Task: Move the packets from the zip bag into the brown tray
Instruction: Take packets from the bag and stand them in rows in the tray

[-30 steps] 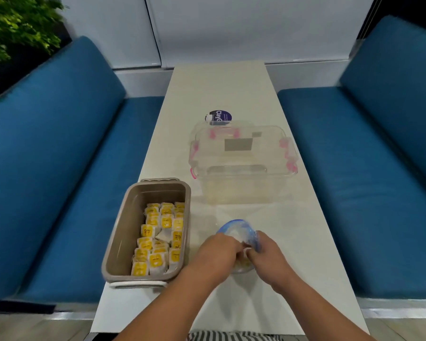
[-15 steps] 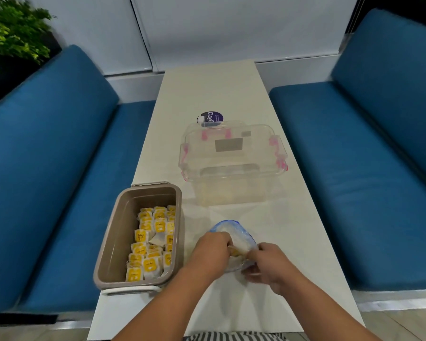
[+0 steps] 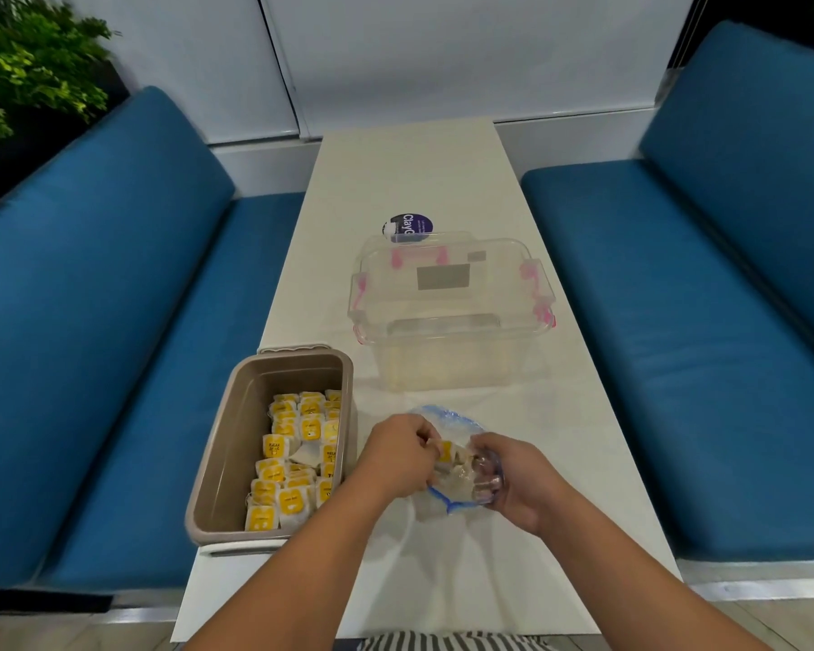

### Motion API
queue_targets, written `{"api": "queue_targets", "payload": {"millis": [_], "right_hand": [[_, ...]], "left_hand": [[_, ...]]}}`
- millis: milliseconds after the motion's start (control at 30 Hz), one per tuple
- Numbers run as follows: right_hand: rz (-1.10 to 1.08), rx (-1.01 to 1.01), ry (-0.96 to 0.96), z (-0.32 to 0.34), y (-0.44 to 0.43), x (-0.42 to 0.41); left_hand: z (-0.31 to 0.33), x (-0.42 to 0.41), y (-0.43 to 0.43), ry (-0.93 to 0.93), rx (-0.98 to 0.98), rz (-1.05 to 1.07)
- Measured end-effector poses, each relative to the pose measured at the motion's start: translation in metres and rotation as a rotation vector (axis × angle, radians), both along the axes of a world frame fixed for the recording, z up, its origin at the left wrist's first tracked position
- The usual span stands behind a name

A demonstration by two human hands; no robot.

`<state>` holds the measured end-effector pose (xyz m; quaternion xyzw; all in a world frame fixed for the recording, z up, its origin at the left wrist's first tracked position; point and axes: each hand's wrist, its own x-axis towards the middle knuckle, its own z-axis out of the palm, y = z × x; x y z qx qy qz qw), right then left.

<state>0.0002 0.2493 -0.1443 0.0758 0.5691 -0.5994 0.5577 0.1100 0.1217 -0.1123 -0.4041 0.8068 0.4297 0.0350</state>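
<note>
The zip bag [image 3: 461, 467] lies near, right of the brown tray [image 3: 236, 444]. The left hand [image 3: 395, 455] pinches packets [image 3: 445, 451] at its mouth; the right hand [image 3: 513, 481] grips its side. Risk: packets could spill onto the table [image 3: 395, 171] if the slack film slips.

Booth-style setup here: a long pale table [image 3: 410, 180] runs down the middle with a blue bench on each side. The left bench [image 3: 114, 298] and right bench [image 3: 706, 284] both have thick padded seats and backs in the same deep blue. Past the far end there's a white panelled wall [image 3: 395, 54] with a low ledge [image 3: 264, 152] under it. Leafy green plant [image 3: 24, 68] in the far left corner. A bit of pale floor [image 3: 809, 627] shows near right. Light's cool and even.
</note>
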Motion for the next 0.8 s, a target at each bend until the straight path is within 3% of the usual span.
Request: {"api": "queue_targets", "payload": {"millis": [233, 500, 800], "right_hand": [[-0.087, 0.033, -0.103, -0.009, -0.013, -0.004], [-0.049, 0.019, 0.092, -0.028, -0.031, 0.010], [-0.019, -0.045, 0.045, -0.031, -0.032, 0.019]], "left_hand": [[0.025, 0.007, -0.008, 0.168, -0.155, -0.027], [0.075, 0.043, -0.041, 0.360, -0.113, 0.126], [0.092, 0.114, -0.080, 0.099, -0.061, 0.135]]}}
